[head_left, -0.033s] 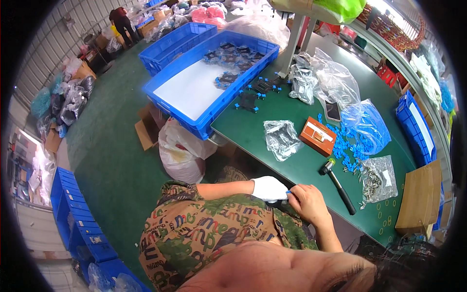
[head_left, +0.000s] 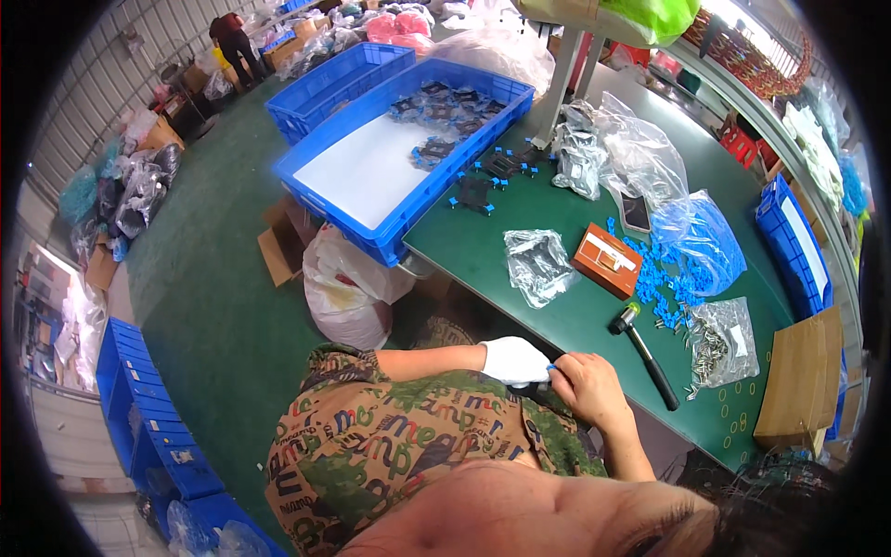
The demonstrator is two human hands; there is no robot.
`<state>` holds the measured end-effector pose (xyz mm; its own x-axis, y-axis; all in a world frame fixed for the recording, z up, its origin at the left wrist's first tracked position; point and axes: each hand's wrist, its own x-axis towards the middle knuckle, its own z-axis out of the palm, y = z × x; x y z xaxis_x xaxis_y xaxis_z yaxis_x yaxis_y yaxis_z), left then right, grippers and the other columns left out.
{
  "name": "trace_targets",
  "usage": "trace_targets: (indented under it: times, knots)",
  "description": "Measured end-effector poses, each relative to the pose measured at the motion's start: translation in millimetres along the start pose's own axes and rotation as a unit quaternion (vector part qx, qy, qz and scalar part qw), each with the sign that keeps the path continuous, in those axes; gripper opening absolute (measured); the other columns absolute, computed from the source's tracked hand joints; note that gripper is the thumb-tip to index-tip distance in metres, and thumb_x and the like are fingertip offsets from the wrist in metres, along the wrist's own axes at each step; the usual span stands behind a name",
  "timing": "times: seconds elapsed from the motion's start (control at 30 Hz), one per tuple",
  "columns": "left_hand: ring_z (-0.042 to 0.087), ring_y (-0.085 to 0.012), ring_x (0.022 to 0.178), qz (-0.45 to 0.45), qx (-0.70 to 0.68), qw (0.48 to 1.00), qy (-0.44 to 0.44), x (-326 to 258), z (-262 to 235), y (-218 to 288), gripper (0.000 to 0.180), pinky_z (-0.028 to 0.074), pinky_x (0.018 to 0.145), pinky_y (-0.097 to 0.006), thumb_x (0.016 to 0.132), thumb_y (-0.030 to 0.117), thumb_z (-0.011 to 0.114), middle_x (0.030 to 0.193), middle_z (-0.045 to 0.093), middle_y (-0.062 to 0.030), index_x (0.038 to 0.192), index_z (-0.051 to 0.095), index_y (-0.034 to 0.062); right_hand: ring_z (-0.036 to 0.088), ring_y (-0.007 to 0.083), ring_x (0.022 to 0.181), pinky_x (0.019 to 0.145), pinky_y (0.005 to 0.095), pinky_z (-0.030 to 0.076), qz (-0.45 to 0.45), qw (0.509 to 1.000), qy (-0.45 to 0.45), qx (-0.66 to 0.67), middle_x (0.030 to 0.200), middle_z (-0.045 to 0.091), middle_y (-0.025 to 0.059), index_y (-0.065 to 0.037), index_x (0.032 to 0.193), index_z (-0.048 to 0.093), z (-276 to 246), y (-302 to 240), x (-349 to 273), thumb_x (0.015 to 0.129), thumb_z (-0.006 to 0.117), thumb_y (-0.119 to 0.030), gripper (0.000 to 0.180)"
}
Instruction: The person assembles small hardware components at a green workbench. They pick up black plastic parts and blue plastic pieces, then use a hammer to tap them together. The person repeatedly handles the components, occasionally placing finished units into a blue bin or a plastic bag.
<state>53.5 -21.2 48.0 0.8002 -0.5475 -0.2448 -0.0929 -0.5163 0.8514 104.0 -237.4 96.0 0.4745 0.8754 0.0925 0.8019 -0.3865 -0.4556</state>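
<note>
Blue piece (head_left: 551,367) in right hand (head_left: 590,388)

A small bright-blue piece (head_left: 551,368), mostly hidden from view, is held right of and below the frame's centre.

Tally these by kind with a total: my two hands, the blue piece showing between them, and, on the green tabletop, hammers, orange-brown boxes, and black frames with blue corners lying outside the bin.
Hands, white-gloved left hand and bare right hand: 2
Blue piece: 1
Hammer: 1
Orange-brown box: 1
Black frames with blue corners: 2
Total: 7
</note>
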Motion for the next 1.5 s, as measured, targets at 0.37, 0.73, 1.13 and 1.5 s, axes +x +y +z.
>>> trace_targets:
  times: [0.37,0.73,1.13,1.5]
  knots:
    - [0.065,-0.0149,0.068,0.067,-0.047,0.997,0.004,16.8,13.9,-37.3,0.022,0.053,0.063,-0.032,0.098,0.027,0.061,0.086,0.074,-0.0041,0.106,0.076,0.0126,0.057,0.0385,0.069,0.065,0.0447,0.047,0.084,0.985,0.027,0.151,0.074,0.057,0.0192,-0.002,0.083,0.060,3.2,20.4,-10.6,0.095,0.062,-0.021,0.023]
    - [0.063,-0.0262,0.062,0.107,0.170,0.980,0.002,11.7,10.8,-10.7,0.035,0.050,0.060,-0.039,0.105,0.029,0.047,0.068,0.063,-0.0074,0.090,0.073,0.0111,0.065,0.0348,0.079,0.072,0.0420,0.051,0.110,0.968,-0.006,0.224,0.085,0.066,0.0158,0.000,0.099,0.066,11.3,24.2,-30.9,0.102,0.054,-0.023,0.027]
    - [0.066,-0.0321,0.070,0.114,0.167,0.979,0.004,11.9,9.3,-15.4,0.034,0.052,0.063,-0.042,0.104,0.032,0.051,0.076,0.069,-0.0107,0.088,0.072,0.0107,0.067,0.0379,0.084,0.075,0.0468,0.053,0.102,0.968,-0.016,0.229,0.090,0.070,0.0171,-0.003,0.099,0.068,18.8,23.4,-24.5,0.101,0.053,-0.030,0.030]
    - [0.065,-0.0311,0.065,0.079,0.109,0.991,0.003,5.1,11.0,-17.2,0.029,0.051,0.059,-0.042,0.103,0.030,0.053,0.070,0.066,-0.0091,0.088,0.071,0.0123,0.065,0.0395,0.081,0.073,0.0492,0.051,0.101,0.966,-0.010,0.239,0.085,0.066,0.0184,-0.003,0.095,0.065,30.4,17.7,-24.8,0.102,0.053,-0.029,0.029]
